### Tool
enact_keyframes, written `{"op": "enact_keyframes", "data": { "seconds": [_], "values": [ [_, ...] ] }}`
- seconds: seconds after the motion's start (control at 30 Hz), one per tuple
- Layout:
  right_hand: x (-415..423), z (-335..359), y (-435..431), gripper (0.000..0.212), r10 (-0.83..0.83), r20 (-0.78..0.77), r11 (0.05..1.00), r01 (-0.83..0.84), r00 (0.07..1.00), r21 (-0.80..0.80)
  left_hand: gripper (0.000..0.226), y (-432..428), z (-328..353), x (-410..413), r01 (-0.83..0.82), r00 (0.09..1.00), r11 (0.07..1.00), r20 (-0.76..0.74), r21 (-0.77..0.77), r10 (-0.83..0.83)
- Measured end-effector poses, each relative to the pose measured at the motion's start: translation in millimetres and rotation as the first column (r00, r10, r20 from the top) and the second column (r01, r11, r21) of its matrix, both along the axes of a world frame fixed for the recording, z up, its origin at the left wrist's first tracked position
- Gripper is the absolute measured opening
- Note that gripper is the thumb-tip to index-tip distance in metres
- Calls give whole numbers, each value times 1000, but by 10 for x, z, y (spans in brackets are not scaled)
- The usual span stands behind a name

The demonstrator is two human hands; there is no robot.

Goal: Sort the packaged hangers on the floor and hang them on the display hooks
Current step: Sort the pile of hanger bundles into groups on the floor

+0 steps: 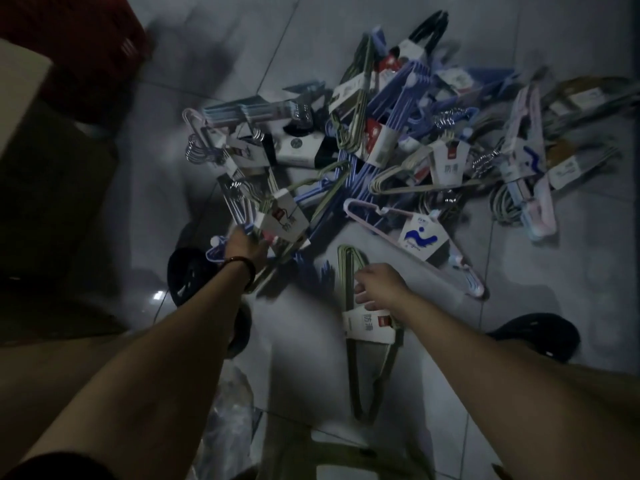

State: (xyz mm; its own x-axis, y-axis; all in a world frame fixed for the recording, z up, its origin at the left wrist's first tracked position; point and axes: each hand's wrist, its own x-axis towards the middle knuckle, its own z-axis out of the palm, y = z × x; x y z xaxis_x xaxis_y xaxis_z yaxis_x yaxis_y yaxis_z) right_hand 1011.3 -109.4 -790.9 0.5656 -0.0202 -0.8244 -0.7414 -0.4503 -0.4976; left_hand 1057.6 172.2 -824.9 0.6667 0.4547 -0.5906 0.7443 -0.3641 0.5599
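- A dark red crate [86, 43] stands at the far left edge of the room, with a pale carton [20, 88] in front of it, both in deep shadow.
- The floor [214, 46] is glossy grey tile with thin joints, and the light is dim.
- A dark shoe [188, 271] rests on the tile just under the left forearm.
- The left hand [244, 245], with a dark band at the wrist, grips a sleeved pack [282, 220] at the near left edge of the pile. The view is blurred there.
- Crumpled clear plastic [232, 403] lies low between the two arms.
- The right hand [379, 287], well apart from the left, curls its fingers round a green hanger pack [369, 327] just above its white card sleeve. This pack lies apart from the pile, pointing toward the person.
- The heap of packaged hangers [398, 133] sprawls across the tiles beyond both hands, a tangle of blue, green, pink and black bundles.
- A pink pack [420, 237] with a blue wave label lies at the heap's near edge.
- A second dark shoe [540, 336] sits at the right.
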Motion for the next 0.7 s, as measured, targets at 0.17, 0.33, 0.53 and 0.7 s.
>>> {"op": "enact_keyframes", "data": {
  "seconds": [0.17,0.33,0.53,0.7],
  "values": [
    [292,94,349,13,-35,57,996,31,998,80,50,-78,-134,61,0,1000,994,13,-105,2],
    [494,163,666,26,75,135,996,-82,988,47,43,-116,13,-8,162,985,987,53,14,-162],
    [518,312,844,42,60,218,990,-87,974,115,38,-403,297,-189,-46,971,952,209,-301,113],
    [457,532,892,86,-73,352,981,3,933,195,26,-835,713,-313,8,928,956,359,-293,103]
  ]
}}
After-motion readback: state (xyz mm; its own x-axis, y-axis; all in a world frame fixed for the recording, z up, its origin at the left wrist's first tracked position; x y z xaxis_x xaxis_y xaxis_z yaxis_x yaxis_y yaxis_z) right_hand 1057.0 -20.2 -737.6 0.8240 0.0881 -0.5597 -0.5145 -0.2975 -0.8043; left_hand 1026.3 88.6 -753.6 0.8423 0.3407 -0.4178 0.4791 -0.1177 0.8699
